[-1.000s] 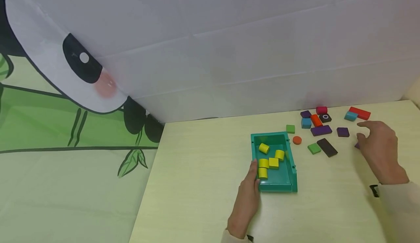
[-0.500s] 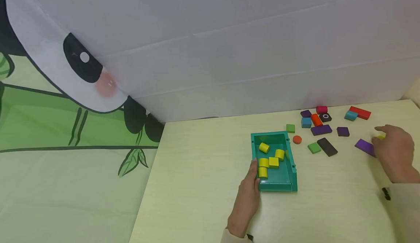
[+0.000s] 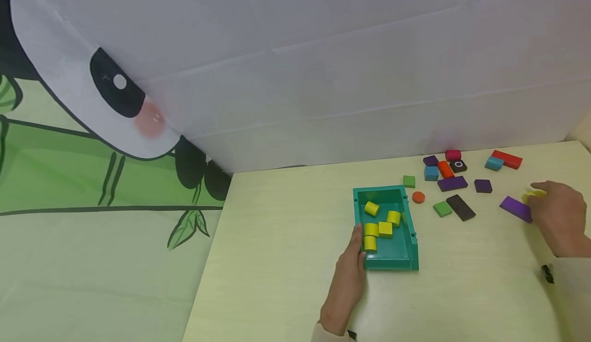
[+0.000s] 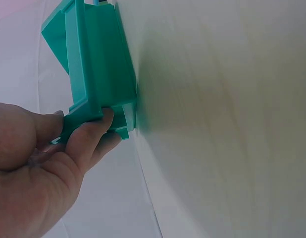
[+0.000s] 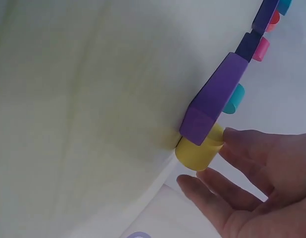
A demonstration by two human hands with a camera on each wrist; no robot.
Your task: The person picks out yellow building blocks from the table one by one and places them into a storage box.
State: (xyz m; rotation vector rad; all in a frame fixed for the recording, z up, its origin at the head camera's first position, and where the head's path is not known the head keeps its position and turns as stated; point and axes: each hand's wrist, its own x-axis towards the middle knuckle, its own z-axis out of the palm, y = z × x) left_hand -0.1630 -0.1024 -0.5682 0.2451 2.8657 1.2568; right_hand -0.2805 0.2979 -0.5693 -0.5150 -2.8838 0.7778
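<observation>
A teal tray (image 3: 392,265) with several yellow blocks in it stands on the table. Its left wall is held by my left hand (image 3: 346,280); in the left wrist view the thumb lies over the tray's rim (image 4: 81,64) and the fingers curl under it. At the far right, my right hand (image 3: 558,216) has its thumb and fingers round a yellow rounded block (image 3: 531,196). The right wrist view shows fingertips at two sides of this yellow block (image 5: 197,152), just behind a long purple block (image 5: 217,89). Part of the yellow block is hidden by that purple one.
Loose blocks lie right of the tray: green (image 3: 442,209), an orange disc (image 3: 418,197), black (image 3: 460,207), purple (image 3: 452,184), blue (image 3: 431,173), and red (image 3: 507,159) near the back edge. A white cloth (image 3: 346,75) hangs behind the table.
My right hand has moved right, from over the long purple block to the yellow block beside it, uncovering the purple one. The left hand and tray have stayed put.
</observation>
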